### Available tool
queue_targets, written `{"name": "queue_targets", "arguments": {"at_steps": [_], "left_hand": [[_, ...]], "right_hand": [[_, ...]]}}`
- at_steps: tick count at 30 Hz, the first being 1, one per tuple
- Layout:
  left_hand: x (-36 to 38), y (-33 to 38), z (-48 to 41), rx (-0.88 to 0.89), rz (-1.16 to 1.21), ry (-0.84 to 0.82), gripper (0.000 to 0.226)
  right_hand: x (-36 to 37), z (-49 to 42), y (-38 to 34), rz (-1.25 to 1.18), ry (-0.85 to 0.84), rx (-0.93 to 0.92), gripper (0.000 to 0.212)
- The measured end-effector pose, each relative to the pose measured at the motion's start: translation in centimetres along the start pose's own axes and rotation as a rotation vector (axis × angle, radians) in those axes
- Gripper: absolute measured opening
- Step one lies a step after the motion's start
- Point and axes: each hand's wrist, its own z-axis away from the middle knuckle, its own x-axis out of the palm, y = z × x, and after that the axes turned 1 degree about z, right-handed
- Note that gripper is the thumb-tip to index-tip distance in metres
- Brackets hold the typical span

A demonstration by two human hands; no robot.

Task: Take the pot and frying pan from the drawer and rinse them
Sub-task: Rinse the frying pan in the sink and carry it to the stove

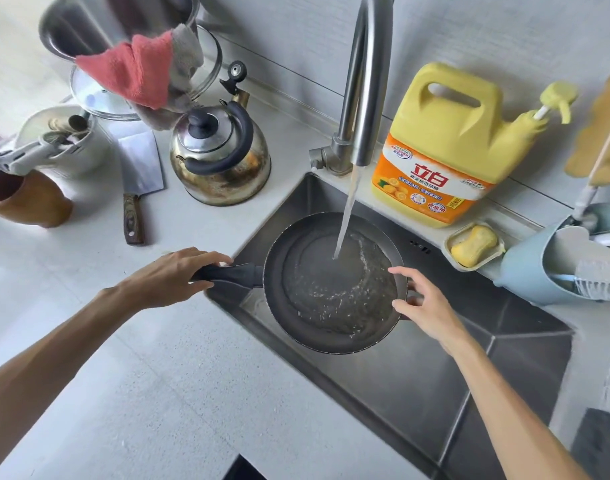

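Your shot is bright, even, soft daylight-type light, no harsh shadows. Faint soft shadow under your left hand on the counter. Sink interior reads darker, dull sheen on its steel walls. Specular highlights on the kettle and the faucet; small sparkle on water in the frying pan. Wide-angle distortion strong: edges bend, your forearms stretch toward the corners. Centre sharp; the far corners look softer. Slight compression smear overall.
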Motion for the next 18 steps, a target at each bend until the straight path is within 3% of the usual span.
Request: {"name": "queue_targets", "arguments": {"at_steps": [4, 11, 15, 18], "left_hand": [[-0.8, -0.2, 0.0, 0.001, -0.036, -0.066, 0.055], [-0.8, -0.4, -0.2, -0.009, -0.05, 0.097, 0.053], [-0.2, -0.1, -0.7, 0.019, -0.039, 0.193, 0.059], [0.4, 0.0, -1.2, 0.039, -0.071, 0.263, 0.052]], "right_hand": [[0.0, -0.5, -1.0, 0.019, 0.013, -0.067, 0.06], [0.3, -0.9, -0.9, 0.033, 0.095, -0.248, 0.047], [0.3, -0.4, -0.5, 0.04, 0.144, -0.282, 0.048], [0.0, -0.2, -0.2, 0.179, 0.19, -0.374, 0.055]]}}
